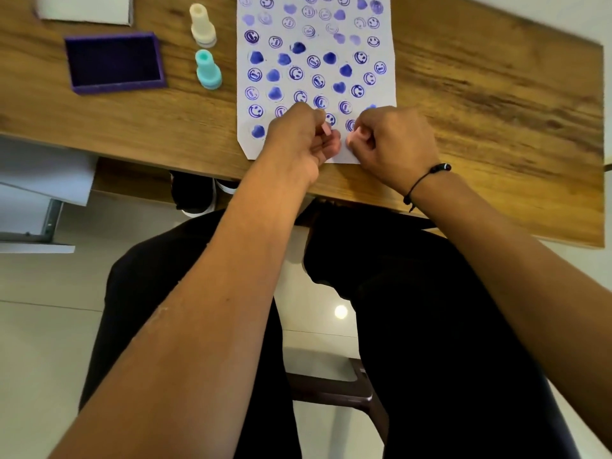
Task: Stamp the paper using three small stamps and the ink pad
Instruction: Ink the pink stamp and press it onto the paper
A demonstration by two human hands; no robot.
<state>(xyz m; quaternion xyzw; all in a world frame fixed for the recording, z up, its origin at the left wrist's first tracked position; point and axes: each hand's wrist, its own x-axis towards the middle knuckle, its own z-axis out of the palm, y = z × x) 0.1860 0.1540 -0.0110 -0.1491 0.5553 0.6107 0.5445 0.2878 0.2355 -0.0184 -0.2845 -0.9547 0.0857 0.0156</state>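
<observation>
I see both hands low over the near edge of the stamped paper (314,61). My left hand (299,140) is curled, pinching a small pink piece (326,129); my right hand (394,144) pinches another pink piece (351,138). Whether either is a stamp, I cannot tell. The cream stamp (202,26) and teal stamp (208,70) stand upright between the paper and the open purple ink pad (114,62) on the wooden worktop (496,94).
</observation>
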